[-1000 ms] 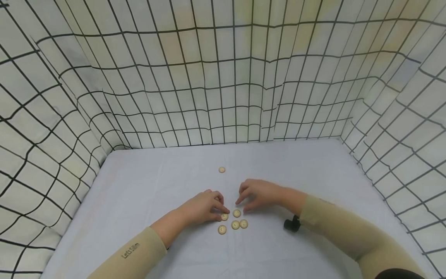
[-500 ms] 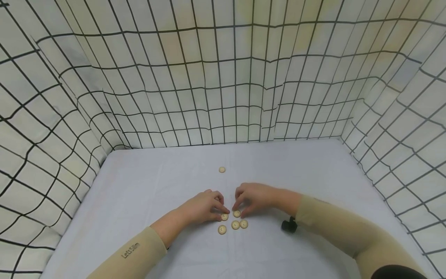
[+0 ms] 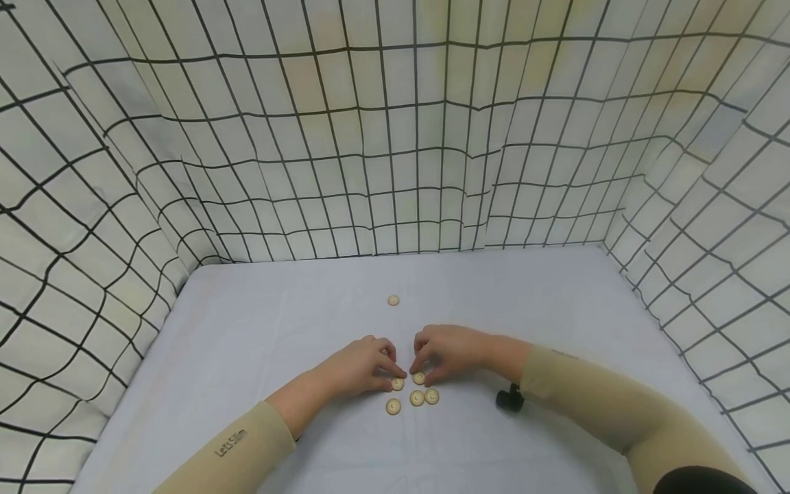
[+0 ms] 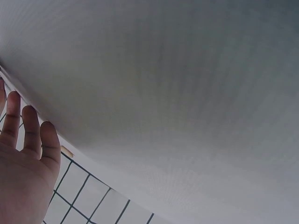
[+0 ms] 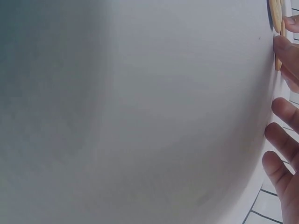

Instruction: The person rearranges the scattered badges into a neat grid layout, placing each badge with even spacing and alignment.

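Several round, cream-coloured buttons lie on the white table in the head view. My left hand [image 3: 364, 367] pinches one button [image 3: 398, 384] between thumb and index finger. Just right of it, my right hand [image 3: 450, 351] has its thumb and index finger on either side of another button [image 3: 419, 378], pinching it against the tabletop. In the right wrist view, fingers [image 5: 282, 44] touch the edge of a button [image 5: 279, 63]. The left wrist view shows only fingers [image 4: 32, 128] of the left hand resting at the table surface.
Two touching buttons [image 3: 424, 397] lie just in front of the hands, with a single button [image 3: 393, 407] to their left. Farther back lies a lone button [image 3: 393, 300]. White cloth with a black grid [image 3: 395, 171] walls the table [image 3: 278, 302] at the back and sides.
My right hand has come down and to the left, closing its thumb and index finger around the nearby button. My left hand has stayed in place.
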A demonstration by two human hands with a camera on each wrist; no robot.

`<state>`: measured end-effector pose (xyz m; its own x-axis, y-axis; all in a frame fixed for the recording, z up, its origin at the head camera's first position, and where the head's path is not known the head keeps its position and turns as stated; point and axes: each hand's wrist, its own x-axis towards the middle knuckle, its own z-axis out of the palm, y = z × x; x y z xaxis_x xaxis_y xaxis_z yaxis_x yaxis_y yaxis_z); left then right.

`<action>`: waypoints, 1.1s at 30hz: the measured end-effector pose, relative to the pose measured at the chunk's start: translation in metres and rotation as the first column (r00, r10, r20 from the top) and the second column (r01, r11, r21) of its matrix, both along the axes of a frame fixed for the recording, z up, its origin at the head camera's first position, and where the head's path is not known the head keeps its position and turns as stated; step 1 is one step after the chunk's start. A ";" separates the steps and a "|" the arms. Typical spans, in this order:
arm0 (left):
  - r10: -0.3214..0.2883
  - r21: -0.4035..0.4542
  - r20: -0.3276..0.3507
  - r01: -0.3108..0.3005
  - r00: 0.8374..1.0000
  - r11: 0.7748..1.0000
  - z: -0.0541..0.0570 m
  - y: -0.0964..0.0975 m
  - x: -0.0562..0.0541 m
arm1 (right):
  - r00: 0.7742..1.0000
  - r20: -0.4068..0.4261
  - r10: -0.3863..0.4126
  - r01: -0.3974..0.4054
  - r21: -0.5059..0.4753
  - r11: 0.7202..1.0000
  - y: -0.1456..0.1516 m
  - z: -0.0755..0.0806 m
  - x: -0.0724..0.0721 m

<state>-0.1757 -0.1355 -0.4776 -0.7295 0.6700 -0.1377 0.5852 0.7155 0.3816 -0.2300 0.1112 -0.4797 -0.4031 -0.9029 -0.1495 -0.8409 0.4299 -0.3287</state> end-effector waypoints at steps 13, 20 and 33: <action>-0.008 0.005 0.001 0.008 1.000 1.000 -0.001 -0.002 -0.002 | 0.999 -0.032 0.019 -0.019 0.004 1.000 -0.002 -0.003 -0.002; -0.014 0.005 -0.005 0.014 1.000 1.000 -0.001 -0.001 -0.002 | 0.999 -0.028 0.033 -0.033 -0.007 0.999 -0.002 -0.001 -0.001; -0.018 0.009 -0.009 0.018 1.000 1.000 -0.001 -0.001 -0.001 | 0.999 -0.021 0.026 -0.026 -0.026 0.999 -0.001 -0.005 -0.002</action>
<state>-0.1768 -0.1367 -0.4782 -0.7184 0.6844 -0.1246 0.6016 0.7011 0.3828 -0.2323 0.1105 -0.4843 -0.3823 -0.9166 -0.1174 -0.8584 0.3993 -0.3220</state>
